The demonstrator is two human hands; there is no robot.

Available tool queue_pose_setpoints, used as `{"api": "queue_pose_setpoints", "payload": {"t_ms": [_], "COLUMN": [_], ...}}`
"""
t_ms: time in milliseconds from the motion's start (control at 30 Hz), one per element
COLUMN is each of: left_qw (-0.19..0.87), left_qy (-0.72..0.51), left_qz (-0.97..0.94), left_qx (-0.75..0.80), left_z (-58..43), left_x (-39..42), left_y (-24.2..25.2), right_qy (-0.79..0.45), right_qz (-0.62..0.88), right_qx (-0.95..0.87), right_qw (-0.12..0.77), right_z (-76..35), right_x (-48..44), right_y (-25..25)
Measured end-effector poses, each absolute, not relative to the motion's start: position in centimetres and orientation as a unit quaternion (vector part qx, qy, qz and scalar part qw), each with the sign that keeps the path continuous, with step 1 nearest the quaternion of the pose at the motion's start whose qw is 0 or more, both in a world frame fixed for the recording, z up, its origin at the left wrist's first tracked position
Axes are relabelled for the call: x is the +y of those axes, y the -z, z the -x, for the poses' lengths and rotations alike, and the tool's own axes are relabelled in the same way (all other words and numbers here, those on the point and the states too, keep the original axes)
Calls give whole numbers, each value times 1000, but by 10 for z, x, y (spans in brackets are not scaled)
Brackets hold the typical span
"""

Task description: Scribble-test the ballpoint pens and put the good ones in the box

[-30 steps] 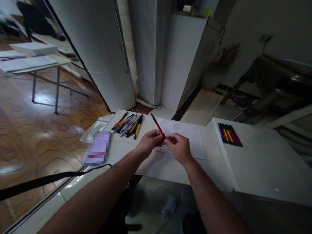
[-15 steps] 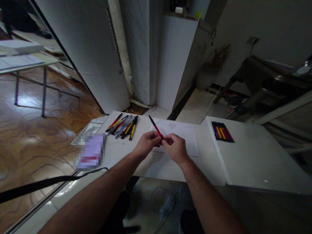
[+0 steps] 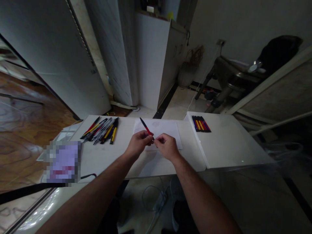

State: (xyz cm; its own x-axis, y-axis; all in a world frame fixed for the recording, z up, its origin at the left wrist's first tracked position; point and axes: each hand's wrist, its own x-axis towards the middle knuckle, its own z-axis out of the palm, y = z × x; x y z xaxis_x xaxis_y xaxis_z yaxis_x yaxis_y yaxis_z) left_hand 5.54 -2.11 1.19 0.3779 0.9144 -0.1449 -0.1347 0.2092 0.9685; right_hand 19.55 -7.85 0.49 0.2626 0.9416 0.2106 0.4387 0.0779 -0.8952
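Over a sheet of white paper [image 3: 174,133], my left hand [image 3: 139,143] grips a red pen [image 3: 146,127] with a black end pointing up and away to the left. My right hand [image 3: 168,147] pinches at the pen's lower end, its fingertips close to those of my left hand. The pen's lower tip is mostly hidden between the fingers. Faint marks show on the paper. To the left lies a loose pile of pens [image 3: 101,130], red, yellow, black and clear. A neat row of pens [image 3: 201,124] lies side by side at the right.
The white table [image 3: 109,159] adjoins a slightly raised white surface [image 3: 226,143] under the pen row. A blurred purple packet [image 3: 65,159] and a black strap [image 3: 31,190] are at the left. A cabinet [image 3: 151,61] stands behind; cables [image 3: 159,201] lie on the floor.
The view has swung right, so everything on the table appears farther left. Both hands keep hold of the red pen over the paper, with my right fingers slightly lower along it.
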Motion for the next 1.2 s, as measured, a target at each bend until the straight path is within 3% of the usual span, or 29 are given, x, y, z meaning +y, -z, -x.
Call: {"api": "queue_pose_setpoints", "payload": {"t_ms": [333,567,700,1200], "left_qw": [636,325,235,253], "left_qy": [-345,-187,-102,-51], "left_qz": [-567,-816,-869,-869], "left_qx": [394,440,424,423], "left_z": [-68,-66,-70,-76], "left_x": [-21,-17,-14,1], "left_y": [-6,7,17,20], "right_qy": [-380,-345,-279,-81], "right_qz": [624,703,775,899], "right_qx": [-482,-427,-383,-278], "right_qw": [484,452,418,329], "right_z": [-211,-248,-296,-511], "right_x": [-84,-79,-80,-95], "right_y": [-1,-2,-1,3]}}
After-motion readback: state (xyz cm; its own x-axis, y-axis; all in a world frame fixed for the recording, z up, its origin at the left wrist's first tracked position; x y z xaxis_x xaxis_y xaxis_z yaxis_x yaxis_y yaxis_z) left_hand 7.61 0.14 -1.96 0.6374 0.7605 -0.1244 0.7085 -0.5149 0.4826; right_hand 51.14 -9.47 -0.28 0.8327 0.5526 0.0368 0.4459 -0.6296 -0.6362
